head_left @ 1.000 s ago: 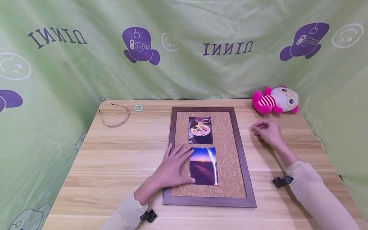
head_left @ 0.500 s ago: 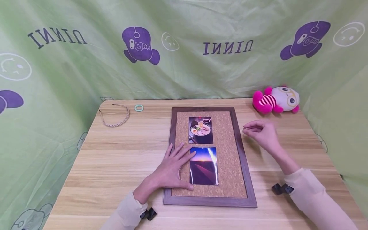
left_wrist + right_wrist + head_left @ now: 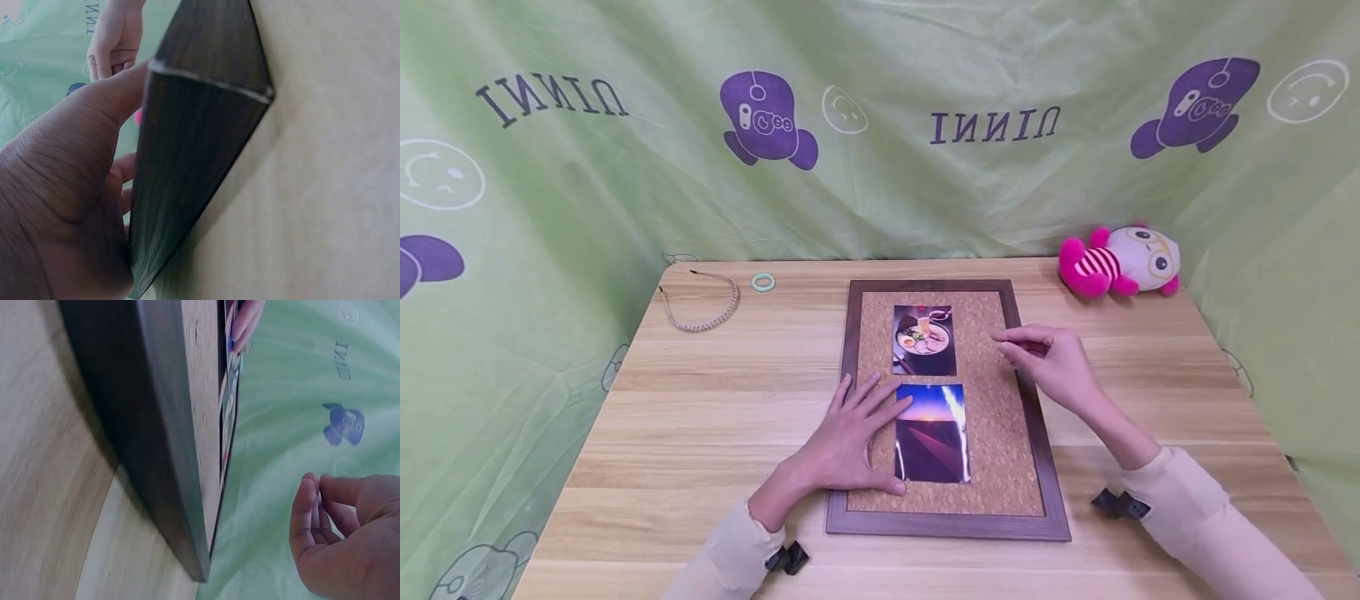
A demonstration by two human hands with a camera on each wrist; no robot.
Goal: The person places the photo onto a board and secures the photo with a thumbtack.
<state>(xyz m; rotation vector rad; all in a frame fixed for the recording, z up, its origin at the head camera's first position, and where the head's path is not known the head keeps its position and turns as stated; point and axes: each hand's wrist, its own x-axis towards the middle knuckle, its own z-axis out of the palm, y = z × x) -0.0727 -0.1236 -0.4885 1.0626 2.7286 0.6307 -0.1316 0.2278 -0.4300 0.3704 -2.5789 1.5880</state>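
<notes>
A cork board [image 3: 1000,433] with a dark wooden frame lies on the table. On it, a photo of a ramen bowl [image 3: 923,340] has a red push pin [image 3: 922,307] at its top edge. Below lies a sunset photo [image 3: 932,437], where no pin shows. My left hand [image 3: 850,442] rests spread over the board's left side, its fingertips and thumb at the sunset photo's left edge. My right hand [image 3: 1052,362] hovers above the board's right side, thumb and index finger pinching a tiny pin-like thing, mostly hidden by the fingertips.
A beaded headband [image 3: 706,323] and a mint-green ring [image 3: 763,282] lie at the table's back left. A pink and white plush toy [image 3: 1116,262] lies at the back right. Green printed cloth [image 3: 880,200] hangs behind and along both sides.
My right hand has moved left, from the table beside the board to above its right side, still pinching. The left hand has shifted only slightly on the sunset photo.
</notes>
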